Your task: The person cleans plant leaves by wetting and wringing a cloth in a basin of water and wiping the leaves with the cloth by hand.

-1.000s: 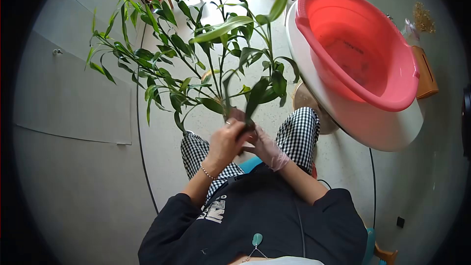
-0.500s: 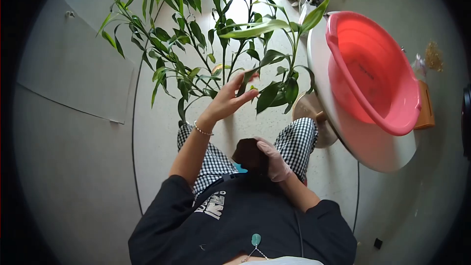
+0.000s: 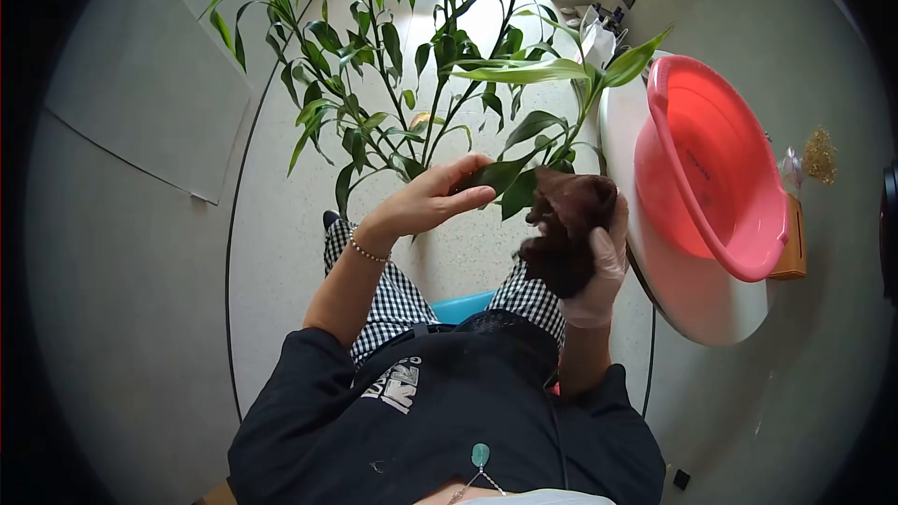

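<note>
My left hand (image 3: 432,196), bare with a beaded bracelet at the wrist, has a broad green leaf (image 3: 500,178) between its thumb and fingers. That leaf belongs to the tall leafy plant (image 3: 440,70) in front of me. In a thin, see-through glove, my right hand (image 3: 603,266) grips a crumpled dark brown cloth (image 3: 569,224). The cloth is just right of the held leaf and overlaps the lower leaves in view; whether it touches them I cannot tell. Part of the right fingers is hidden behind the cloth.
A pink basin (image 3: 716,178) stands on a round white table (image 3: 692,304) at my right. A brown wooden box (image 3: 791,243) with dried flowers (image 3: 820,157) is behind it. Grey panels (image 3: 131,206) rise at the left. A blue seat edge (image 3: 460,307) shows between my legs.
My right hand has come up and forward from my lap with the brown cloth, close to the leaf. My left hand has shifted slightly and now has the leaf between thumb and fingers.
</note>
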`<control>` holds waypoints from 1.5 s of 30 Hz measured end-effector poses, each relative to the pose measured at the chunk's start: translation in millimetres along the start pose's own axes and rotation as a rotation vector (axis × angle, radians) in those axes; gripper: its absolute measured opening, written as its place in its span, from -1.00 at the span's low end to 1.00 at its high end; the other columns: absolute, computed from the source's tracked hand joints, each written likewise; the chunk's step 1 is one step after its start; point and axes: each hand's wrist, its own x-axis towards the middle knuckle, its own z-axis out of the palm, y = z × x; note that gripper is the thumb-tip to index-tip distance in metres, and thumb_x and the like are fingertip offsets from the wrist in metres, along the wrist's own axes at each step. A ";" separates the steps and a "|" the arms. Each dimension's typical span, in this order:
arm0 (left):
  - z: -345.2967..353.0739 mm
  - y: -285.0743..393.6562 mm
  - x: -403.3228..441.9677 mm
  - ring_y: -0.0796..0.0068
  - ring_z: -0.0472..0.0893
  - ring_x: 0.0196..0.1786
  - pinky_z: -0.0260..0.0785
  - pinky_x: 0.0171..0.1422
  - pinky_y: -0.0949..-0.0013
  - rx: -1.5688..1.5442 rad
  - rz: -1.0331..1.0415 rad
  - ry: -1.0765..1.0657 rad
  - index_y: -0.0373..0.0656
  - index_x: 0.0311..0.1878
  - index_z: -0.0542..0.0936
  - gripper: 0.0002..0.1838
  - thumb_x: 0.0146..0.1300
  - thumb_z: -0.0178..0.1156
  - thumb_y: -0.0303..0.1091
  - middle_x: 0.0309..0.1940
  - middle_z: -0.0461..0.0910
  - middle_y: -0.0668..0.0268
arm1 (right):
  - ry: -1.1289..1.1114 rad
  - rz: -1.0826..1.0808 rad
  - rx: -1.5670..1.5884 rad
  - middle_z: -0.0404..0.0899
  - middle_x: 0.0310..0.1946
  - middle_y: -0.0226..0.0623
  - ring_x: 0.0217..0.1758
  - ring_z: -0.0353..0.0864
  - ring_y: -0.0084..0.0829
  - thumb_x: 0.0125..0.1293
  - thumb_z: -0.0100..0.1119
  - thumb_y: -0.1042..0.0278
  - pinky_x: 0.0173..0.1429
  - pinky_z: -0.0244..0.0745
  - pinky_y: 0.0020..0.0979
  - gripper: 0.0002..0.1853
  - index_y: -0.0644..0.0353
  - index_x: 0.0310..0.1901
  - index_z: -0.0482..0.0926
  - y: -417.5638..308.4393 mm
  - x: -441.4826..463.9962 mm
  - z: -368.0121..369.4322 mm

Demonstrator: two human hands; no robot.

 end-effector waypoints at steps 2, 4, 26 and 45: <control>2.4 3.9 -1.4 0.74 0.42 -0.14 0.29 -0.02 0.61 -0.040 -0.002 0.060 -0.23 0.00 0.36 -0.66 0.17 0.18 -0.47 -0.17 0.45 0.44 | 0.097 -0.296 -0.363 0.30 -0.03 -0.32 0.03 0.35 -0.45 0.17 0.09 0.53 0.12 0.34 -0.39 -0.53 0.12 0.10 0.20 10.3 3.4 6.9; 4.1 5.2 -1.2 0.73 0.44 -0.14 0.31 -0.02 0.61 -0.079 -0.002 0.112 -0.23 -0.03 0.37 -0.67 0.15 0.19 -0.47 -0.18 0.46 0.43 | 0.066 -0.407 -0.503 0.29 -0.04 -0.32 0.00 0.35 -0.48 0.15 0.10 0.56 0.12 0.31 -0.41 -0.54 0.12 0.08 0.21 19.2 6.3 8.4; 34.0 3.1 -1.7 0.11 0.25 0.25 0.02 0.37 0.19 -1.390 0.256 -0.043 -0.35 0.34 -0.06 -0.22 0.26 -0.09 0.02 0.23 0.17 -0.08 | 0.000 -0.474 -0.924 0.35 -0.05 -0.24 0.03 0.37 -0.42 0.07 0.17 0.63 0.12 0.30 -0.42 -0.53 0.22 0.04 0.30 47.4 41.0 16.6; 39.5 8.5 -6.6 0.25 0.21 0.29 0.01 0.37 0.27 -1.422 0.158 -0.029 -0.38 0.32 -0.03 -0.14 0.25 -0.21 0.23 0.26 0.17 0.03 | -0.270 -0.674 -1.030 0.51 -0.28 -0.21 -0.21 0.53 -0.20 -0.04 0.22 0.62 -0.09 0.42 -0.34 -0.67 0.14 -0.17 0.49 43.7 47.3 22.6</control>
